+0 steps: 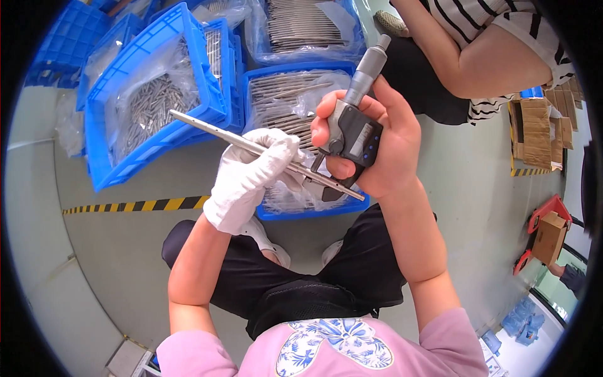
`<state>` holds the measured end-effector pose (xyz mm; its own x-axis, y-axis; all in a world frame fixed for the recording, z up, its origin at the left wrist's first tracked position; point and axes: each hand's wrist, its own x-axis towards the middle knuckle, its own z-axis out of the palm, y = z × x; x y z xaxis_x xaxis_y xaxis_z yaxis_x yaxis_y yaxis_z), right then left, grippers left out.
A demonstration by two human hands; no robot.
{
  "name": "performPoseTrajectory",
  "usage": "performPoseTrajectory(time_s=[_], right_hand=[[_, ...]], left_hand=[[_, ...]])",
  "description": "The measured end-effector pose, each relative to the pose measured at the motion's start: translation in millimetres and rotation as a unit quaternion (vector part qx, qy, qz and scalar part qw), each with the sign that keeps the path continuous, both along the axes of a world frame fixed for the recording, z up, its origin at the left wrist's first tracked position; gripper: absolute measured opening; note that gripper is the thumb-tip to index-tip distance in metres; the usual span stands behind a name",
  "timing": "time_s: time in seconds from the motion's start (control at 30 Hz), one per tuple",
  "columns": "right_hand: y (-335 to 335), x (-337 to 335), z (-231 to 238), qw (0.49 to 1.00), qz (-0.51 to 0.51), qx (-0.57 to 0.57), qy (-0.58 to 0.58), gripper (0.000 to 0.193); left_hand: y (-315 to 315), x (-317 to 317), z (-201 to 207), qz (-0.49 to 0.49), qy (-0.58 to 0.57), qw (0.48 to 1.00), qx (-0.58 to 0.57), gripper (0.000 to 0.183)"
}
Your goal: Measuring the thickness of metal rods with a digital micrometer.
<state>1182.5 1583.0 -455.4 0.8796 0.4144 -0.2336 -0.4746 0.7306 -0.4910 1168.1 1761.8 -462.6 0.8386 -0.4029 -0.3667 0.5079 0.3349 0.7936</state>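
Observation:
My left hand (pixel 248 179), in a white glove, is closed round a slim metal rod (pixel 210 130) with small holes along it. The rod slants from upper left to lower right. Bare, my right hand (pixel 399 138) grips a digital micrometer (pixel 358 135) with a dark body, small display and grey thimble pointing up. The rod's lower right end lies at the micrometer's frame, by the spindle; whether the jaws touch it I cannot tell. Beneath both hands is a blue crate (pixel 282 215) of similar rods (pixel 279 94), partly under clear plastic.
At left, a tilted blue crate (pixel 103 147) holds many short metal pins (pixel 157 100) in plastic. Another crate of rods (pixel 301 28) stands at the back. A person in a striped top (pixel 502 44) sits at upper right. Cardboard boxes (pixel 537 135) and striped floor tape (pixel 144 205) lie farther out.

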Motion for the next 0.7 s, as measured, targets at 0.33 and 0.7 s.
performPoseTrajectory(time_s=[0.33, 0.7], right_hand=[[-0.5, 1.0, -4.6, 1.0, 0.012, 0.004, -0.006, 0.057], [2.4, -0.7, -5.5, 1.0, -0.006, -0.018, -0.011, 0.059]], left_hand=[[-2.5, -2.0, -1.9, 0.0, -0.013, 1.0, 0.001, 0.015], [-1.7, -2.2, -1.2, 0.01, -0.02, 1.0, 0.013, 0.015]])
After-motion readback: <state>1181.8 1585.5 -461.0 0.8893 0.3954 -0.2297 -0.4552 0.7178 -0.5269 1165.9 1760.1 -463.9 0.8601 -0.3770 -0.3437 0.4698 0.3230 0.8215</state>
